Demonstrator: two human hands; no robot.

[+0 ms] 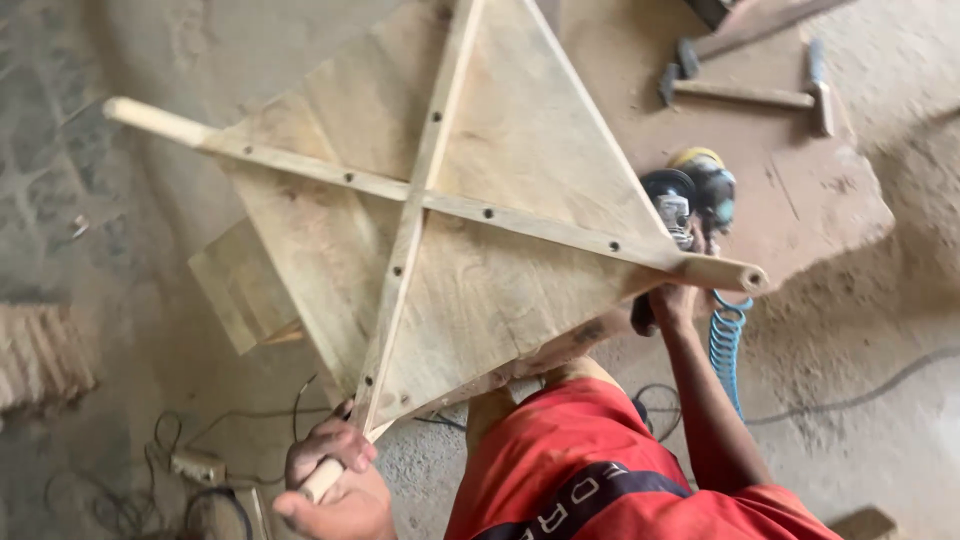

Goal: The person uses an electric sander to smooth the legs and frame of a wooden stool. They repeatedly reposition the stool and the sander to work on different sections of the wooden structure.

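A large pale wooden panel [520,150] with two crossed slats [412,198] screwed onto it is held tilted above the floor. My left hand [335,485] grips the rounded lower end of one slat at the bottom of the view. My right hand [675,302] is at the panel's right edge, just under the rounded end of the other slat [725,273]. It is closed around the dark handle of a black and yellow power tool [695,190], partly hidden behind the slat. A blue coiled hose [725,345] hangs below that hand.
Two hammers [745,93] lie on a brown board [820,200] on the dusty floor at the upper right. A wooden block [240,290] sits under the panel's left side. Cables [200,470] trail across the floor at lower left and right. My red clothing [580,460] fills the bottom centre.
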